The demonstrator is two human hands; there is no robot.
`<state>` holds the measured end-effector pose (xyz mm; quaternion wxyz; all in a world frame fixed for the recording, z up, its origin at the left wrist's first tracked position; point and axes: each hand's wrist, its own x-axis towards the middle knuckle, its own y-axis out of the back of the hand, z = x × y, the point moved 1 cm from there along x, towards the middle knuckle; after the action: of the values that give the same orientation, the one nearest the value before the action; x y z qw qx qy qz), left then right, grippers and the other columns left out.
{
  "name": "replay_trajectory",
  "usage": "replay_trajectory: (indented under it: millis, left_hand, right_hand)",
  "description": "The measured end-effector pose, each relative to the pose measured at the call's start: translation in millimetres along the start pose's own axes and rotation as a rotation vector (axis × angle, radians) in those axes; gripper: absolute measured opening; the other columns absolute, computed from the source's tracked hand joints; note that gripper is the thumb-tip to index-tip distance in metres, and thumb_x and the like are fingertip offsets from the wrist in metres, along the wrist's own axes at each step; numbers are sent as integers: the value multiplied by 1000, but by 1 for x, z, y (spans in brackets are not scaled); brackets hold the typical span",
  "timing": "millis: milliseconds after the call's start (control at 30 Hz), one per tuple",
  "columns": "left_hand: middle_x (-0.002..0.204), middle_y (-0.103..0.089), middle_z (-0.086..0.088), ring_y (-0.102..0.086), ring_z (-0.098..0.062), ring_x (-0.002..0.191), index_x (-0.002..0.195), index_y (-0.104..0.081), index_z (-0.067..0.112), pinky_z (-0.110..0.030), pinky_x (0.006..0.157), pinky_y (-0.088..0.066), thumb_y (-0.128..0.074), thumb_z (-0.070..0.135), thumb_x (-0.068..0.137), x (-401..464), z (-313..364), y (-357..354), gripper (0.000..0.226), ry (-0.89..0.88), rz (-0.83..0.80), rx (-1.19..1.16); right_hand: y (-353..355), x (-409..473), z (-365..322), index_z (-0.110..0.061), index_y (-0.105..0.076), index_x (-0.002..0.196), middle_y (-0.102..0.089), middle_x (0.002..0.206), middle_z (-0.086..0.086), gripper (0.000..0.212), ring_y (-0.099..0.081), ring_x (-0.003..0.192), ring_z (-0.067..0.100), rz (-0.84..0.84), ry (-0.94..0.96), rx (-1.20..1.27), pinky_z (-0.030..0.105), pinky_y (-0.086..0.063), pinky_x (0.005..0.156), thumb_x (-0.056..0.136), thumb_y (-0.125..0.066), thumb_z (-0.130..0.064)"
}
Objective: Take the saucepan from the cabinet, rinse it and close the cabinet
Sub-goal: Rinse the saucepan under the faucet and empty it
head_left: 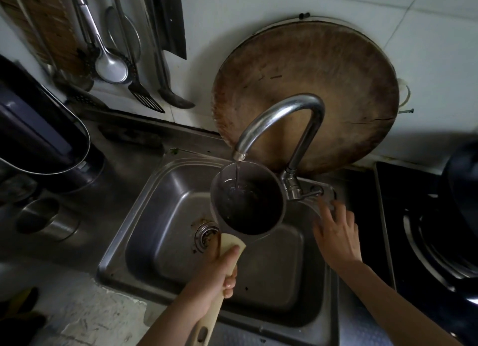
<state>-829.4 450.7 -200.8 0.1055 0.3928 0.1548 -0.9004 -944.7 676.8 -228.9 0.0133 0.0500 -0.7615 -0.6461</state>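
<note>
Steel sink (155, 206), steel tap (282, 118), and water running: the rinse step is in hand. The saucepan (248, 198) is held over the basin, directly beneath the spout, mouth up and tipped slightly toward the camera. A thin stream falls just inside its far rim, and a shallow pool shows on the dark interior.

Left hand (219, 273): fingers wrapped tight round the pale handle (230, 244), thumb laid along its top, carrying the pan's full weight. The pan touches neither the sink wall nor the tap.

Right hand (336, 237): fingers spread and loose, gripping nothing, hovering over the sink's right rim just beside the tap lever (310, 191). Whether a fingertip touches the rim cannot be told.

Surroundings: a round wooden board (323, 81) leans on the wall behind the tap; ladles (111, 63) and spatulas hang at upper left; a stove (426, 229) adjoins the sink on the right. The cabinet is out of view, so its door cannot be assessed.

Judgement: fetching looks complete, rinsing is partway, closing remains. Next move likely calls for swirling and tipping the water out toward the drain (205, 235), with the free hand well placed to shut the lever. The one-handed hold on a filling pan warrants a firm wrist.
</note>
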Motion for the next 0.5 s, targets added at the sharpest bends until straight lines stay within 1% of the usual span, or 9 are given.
replay_trajectory:
  millis: [67, 133, 200, 233, 267, 333, 400, 433, 500]
  left_hand:
    - [55, -50, -1, -39, -7, 33, 101, -52, 35, -18, 34, -32, -61, 25, 86, -1, 2, 6, 20, 10, 19, 38]
    - [53, -54, -2, -39, -7, 32, 93, -58, 21, -18, 33, -32, -67, 27, 80, -3, 8, 11, 17, 77, 9, 8]
    - [45, -55, 1, -37, -7, 30, 82, -58, 9, -18, 32, -31, -70, 32, 70, -7, 10, 16, 29, 141, -25, -26]
    - [43, -54, 2, -37, -7, 29, 83, -57, 8, -17, 32, -30, -70, 32, 70, -8, 10, 18, 30, 145, -31, -5]
    - [44, -52, 2, -37, -7, 29, 93, -57, 10, -17, 32, -30, -69, 29, 74, -9, 9, 20, 29, 129, -30, 43]
    - [50, -50, 3, -39, -5, 32, 120, -45, 24, -17, 32, -30, -59, 26, 88, -8, 7, 26, 35, 12, 16, 277]
    - [62, -56, 5, -49, -3, 40, 136, -30, 36, -15, 38, -39, -51, 31, 92, -7, 7, 35, 49, -201, 115, 717]
    - [70, -60, 4, -56, -3, 48, 140, -26, 35, -16, 44, -46, -50, 33, 92, -7, 8, 39, 53, -316, 169, 928]
    - [85, -63, 6, -62, -1, 67, 142, -23, 33, -19, 61, -54, -48, 35, 92, -9, 12, 44, 56, -480, 265, 1168]
  right_hand:
    - [1, -2, 0, -22, -29, 142, -39, 136, 21, 62, -43, 115, 42, -9, 0, 13, 54, -46, 89, 87, -57, -27]
    - [1, -5, 0, -24, -29, 142, -39, 136, 20, 62, -43, 117, 42, -9, -2, 31, 54, -46, 90, 87, -57, -27]
    - [0, -9, 1, -24, -27, 143, -38, 136, 19, 62, -43, 117, 40, -16, -4, 31, 53, -46, 91, 88, -56, -27]
    - [-1, -10, 3, -24, -26, 144, -38, 136, 19, 63, -43, 117, 39, -22, -4, 30, 52, -46, 91, 88, -55, -28]
    - [-1, -11, 4, -24, -25, 144, -37, 137, 18, 63, -42, 117, 39, -31, -5, 31, 52, -46, 92, 89, -55, -28]
    - [0, -13, 6, -25, -22, 145, -35, 139, 17, 65, -40, 119, 38, -52, -7, 31, 51, -45, 94, 89, -54, -29]
    - [1, -14, 8, -26, -22, 145, -34, 140, 16, 66, -40, 119, 38, -58, -6, 38, 51, -45, 95, 89, -55, -29]
    - [2, -16, 9, -26, -22, 145, -34, 140, 16, 66, -40, 119, 38, -59, -6, 36, 51, -45, 94, 88, -55, -30]
    - [2, -19, 10, -26, -22, 145, -34, 140, 16, 66, -41, 118, 37, -72, -8, 29, 50, -44, 94, 88, -56, -30]
